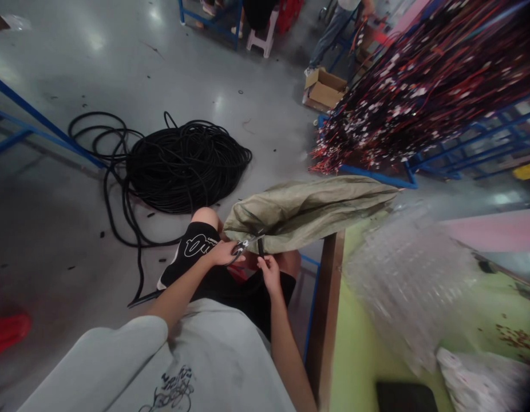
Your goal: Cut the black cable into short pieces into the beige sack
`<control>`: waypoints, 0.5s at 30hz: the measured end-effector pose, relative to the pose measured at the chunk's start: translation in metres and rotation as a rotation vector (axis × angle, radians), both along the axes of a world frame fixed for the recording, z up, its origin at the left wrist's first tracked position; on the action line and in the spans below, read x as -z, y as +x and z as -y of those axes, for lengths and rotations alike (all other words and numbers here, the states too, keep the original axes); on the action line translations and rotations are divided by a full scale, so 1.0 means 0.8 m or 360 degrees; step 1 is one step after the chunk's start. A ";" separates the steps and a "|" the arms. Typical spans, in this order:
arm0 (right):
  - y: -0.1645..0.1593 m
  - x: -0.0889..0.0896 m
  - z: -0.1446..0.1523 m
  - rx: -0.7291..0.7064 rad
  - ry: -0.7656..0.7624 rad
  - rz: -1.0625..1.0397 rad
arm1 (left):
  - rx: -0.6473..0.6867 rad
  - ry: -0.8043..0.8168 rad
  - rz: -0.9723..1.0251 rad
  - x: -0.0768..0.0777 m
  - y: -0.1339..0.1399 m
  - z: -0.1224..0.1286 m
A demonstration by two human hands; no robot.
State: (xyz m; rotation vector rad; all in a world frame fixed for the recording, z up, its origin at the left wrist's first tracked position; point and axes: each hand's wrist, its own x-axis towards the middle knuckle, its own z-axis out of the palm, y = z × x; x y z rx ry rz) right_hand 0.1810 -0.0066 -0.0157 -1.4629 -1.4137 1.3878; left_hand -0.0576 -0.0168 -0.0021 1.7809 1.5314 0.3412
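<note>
Your left hand (224, 253) is closed around the handles of the scissors (241, 247), and their blades point away from you, up and to the right. Your right hand (270, 272) is just to the right and a bit nearer to you, with its thumb and finger pinching the low end of a short black piece (260, 247). That piece stands up out of your fingertips, so most of it sits past your grip, on the side away from you. Its top is right by the scissor blades, but you can't tell from here if they touch it, or how wide the blades are spread. Both hands are over your lap, above your black shorts (200, 243). A big green-gray sack (325, 209) lies just past your hands, with its near edge behind the black piece, and it reaches right to the corner of the yellow-green table (355, 320). On the floor, ahead and to your left, is a big heap of black cord (183, 166), well apart from your hands. Some loose loops hang off its left side, and one runs back near your left arm. Clear plastic (415, 280) lies on the table to your right.
</note>
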 end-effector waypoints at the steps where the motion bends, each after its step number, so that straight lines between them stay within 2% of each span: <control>1: 0.000 0.001 0.000 0.0005 0.0001 -0.0006 | 0.0000 -0.0005 -0.0002 0.000 0.000 0.001; 10: -0.002 -0.004 -0.001 -0.0063 -0.0055 -0.0093 | -0.0002 -0.0099 -0.0148 0.008 -0.001 0.004; 15: -0.003 -0.008 -0.001 -0.0120 -0.0072 -0.0078 | 0.0035 -0.0128 -0.0110 0.009 -0.002 0.002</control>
